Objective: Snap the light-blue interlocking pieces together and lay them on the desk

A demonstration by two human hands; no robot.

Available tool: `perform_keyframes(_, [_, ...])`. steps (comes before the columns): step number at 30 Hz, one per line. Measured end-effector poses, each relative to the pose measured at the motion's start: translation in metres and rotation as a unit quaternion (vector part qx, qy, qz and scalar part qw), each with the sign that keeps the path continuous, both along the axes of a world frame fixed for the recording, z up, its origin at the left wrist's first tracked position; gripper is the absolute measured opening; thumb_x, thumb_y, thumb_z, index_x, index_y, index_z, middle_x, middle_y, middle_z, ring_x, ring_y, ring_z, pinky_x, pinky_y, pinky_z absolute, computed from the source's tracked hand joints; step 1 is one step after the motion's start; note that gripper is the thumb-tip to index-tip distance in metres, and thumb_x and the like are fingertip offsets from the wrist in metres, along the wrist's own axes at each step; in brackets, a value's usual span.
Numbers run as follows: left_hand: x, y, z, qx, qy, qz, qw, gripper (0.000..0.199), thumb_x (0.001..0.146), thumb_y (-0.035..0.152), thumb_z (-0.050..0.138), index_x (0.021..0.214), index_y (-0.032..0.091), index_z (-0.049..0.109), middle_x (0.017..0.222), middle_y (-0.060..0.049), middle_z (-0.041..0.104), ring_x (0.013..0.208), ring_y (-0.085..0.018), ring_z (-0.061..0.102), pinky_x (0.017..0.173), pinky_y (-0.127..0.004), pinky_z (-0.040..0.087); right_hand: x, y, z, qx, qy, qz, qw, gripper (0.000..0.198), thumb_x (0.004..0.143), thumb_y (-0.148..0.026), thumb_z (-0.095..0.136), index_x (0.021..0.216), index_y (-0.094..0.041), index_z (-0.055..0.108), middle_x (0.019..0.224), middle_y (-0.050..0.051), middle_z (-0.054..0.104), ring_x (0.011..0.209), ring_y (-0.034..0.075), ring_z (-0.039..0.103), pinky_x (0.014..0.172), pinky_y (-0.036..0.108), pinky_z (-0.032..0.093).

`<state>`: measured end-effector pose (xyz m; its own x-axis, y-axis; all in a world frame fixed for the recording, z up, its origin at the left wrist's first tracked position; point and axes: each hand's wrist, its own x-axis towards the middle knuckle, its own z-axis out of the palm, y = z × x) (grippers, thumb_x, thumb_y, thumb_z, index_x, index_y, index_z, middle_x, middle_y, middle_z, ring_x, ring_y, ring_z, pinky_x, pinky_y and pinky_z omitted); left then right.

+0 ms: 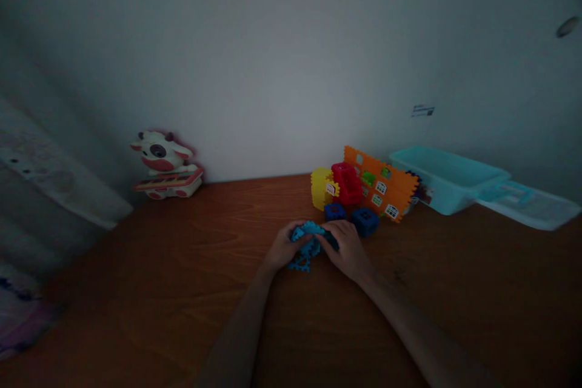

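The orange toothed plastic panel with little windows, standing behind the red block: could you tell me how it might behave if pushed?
The orange toothed plastic panel stands on edge, tilted, so a push would probably tip it. It looks thin and moulded, so likely stiff and light. It seems to stand against the red plastic block and yellow plastic piece, which might shift too.

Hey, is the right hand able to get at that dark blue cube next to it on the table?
Probably yes. The right hand lies just short of the dark blue cube, with bare table between and nothing blocking. It is busy, though, gripping the light blue toy pieces together with the left hand.
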<state>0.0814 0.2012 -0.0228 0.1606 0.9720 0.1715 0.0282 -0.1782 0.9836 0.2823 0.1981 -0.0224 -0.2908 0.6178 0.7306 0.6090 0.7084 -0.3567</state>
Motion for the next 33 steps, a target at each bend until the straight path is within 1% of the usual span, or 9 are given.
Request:
perform_keyframes(5, [0.004, -0.003, 0.004, -0.078, -0.114, -0.041, 0.990, 0.049, 0.075, 0.033, 0.081, 0.120, 0.021, 0.067, 0.109, -0.010, 0.072, 0.093, -0.021, 0.067, 0.085, -0.034, 0.052, -0.001, -0.003, 0.002, 0.029, 0.027, -0.002, 0.999, 0.012, 0.095, -0.027, 0.059, 0.106, -0.021, 0.059, 0.096, 0.009, 0.070, 0.091, 0.025, 0.066, 0.081, 0.041, 0.051])
perform_keyframes(10, [0.028, -0.012, 0.018, -0.158, -0.292, -0.036, 0.942, 0.034, 0.070, 0.022, 0.074, 0.104, 0.017, 0.070, 0.104, -0.009, 0.073, 0.091, -0.022, 0.068, 0.078, -0.032, 0.053, 0.001, -0.008, 0.007, 0.053, 0.035, 0.017, 0.998, 0.013, 0.093, -0.020, 0.060, 0.106, -0.022, 0.060, 0.100, 0.008, 0.069, 0.094, 0.023, 0.066, 0.081, 0.038, 0.053])
perform_keyframes(14, [0.041, -0.019, 0.029, -0.199, -0.380, -0.007, 0.903, 0.031, 0.072, 0.025, 0.061, 0.101, 0.018, 0.069, 0.098, -0.008, 0.075, 0.086, -0.021, 0.069, 0.073, -0.031, 0.054, 0.001, -0.012, 0.010, 0.069, 0.000, 0.016, 0.998, 0.015, 0.093, -0.019, 0.060, 0.107, -0.023, 0.063, 0.104, 0.009, 0.069, 0.096, 0.024, 0.066, 0.082, 0.039, 0.053])
perform_keyframes(16, [0.043, -0.020, 0.032, -0.205, -0.392, 0.011, 0.897, 0.029, 0.078, 0.032, 0.059, 0.102, 0.018, 0.068, 0.096, -0.008, 0.075, 0.086, -0.021, 0.070, 0.075, -0.031, 0.055, 0.000, -0.013, 0.011, 0.058, -0.021, 0.015, 0.998, 0.020, 0.093, -0.019, 0.058, 0.112, -0.024, 0.064, 0.106, 0.009, 0.069, 0.100, 0.025, 0.066, 0.083, 0.040, 0.053])
perform_keyframes(19, [0.044, -0.019, 0.034, -0.201, -0.379, 0.035, 0.903, 0.028, 0.083, 0.042, 0.062, 0.097, 0.018, 0.067, 0.093, -0.007, 0.075, 0.086, -0.020, 0.071, 0.079, -0.031, 0.055, 0.000, -0.013, 0.011, 0.044, -0.059, 0.033, 0.997, 0.028, 0.094, -0.020, 0.057, 0.121, -0.026, 0.063, 0.110, 0.009, 0.068, 0.104, 0.026, 0.065, 0.085, 0.042, 0.054])
perform_keyframes(22, [0.045, -0.016, 0.031, -0.206, -0.378, 0.057, 0.901, 0.022, 0.081, 0.037, 0.069, 0.093, 0.018, 0.066, 0.092, -0.005, 0.075, 0.084, -0.018, 0.071, 0.079, -0.028, 0.055, 0.000, -0.013, 0.012, 0.038, -0.088, 0.051, 0.994, 0.034, 0.095, -0.023, 0.056, 0.129, -0.027, 0.061, 0.115, 0.011, 0.066, 0.106, 0.026, 0.064, 0.087, 0.044, 0.054])
perform_keyframes(26, [0.046, -0.015, 0.027, -0.226, -0.395, 0.097, 0.885, 0.018, 0.081, 0.031, 0.071, 0.091, 0.017, 0.066, 0.090, -0.005, 0.075, 0.078, -0.016, 0.070, 0.077, -0.028, 0.055, -0.001, -0.015, 0.018, 0.026, -0.128, 0.064, 0.989, 0.044, 0.096, -0.041, 0.056, 0.135, -0.022, 0.057, 0.122, 0.015, 0.064, 0.110, 0.030, 0.062, 0.091, 0.049, 0.052])
perform_keyframes(28, [0.045, -0.015, 0.028, -0.229, -0.403, 0.090, 0.882, 0.018, 0.082, 0.034, 0.069, 0.090, 0.018, 0.065, 0.090, -0.005, 0.075, 0.081, -0.017, 0.071, 0.081, -0.030, 0.055, -0.003, -0.016, 0.020, 0.027, -0.136, 0.067, 0.988, 0.045, 0.097, -0.045, 0.055, 0.135, -0.021, 0.058, 0.121, 0.015, 0.064, 0.109, 0.030, 0.062, 0.090, 0.049, 0.053])
perform_keyframes(33, [0.043, -0.018, 0.036, -0.218, -0.412, 0.040, 0.884, 0.023, 0.087, 0.038, 0.063, 0.094, 0.017, 0.067, 0.096, -0.008, 0.075, 0.092, -0.020, 0.070, 0.090, -0.033, 0.054, -0.007, -0.017, 0.016, 0.050, -0.072, 0.043, 0.995, 0.032, 0.098, -0.039, 0.055, 0.125, -0.024, 0.064, 0.113, 0.012, 0.066, 0.103, 0.026, 0.065, 0.087, 0.043, 0.055])
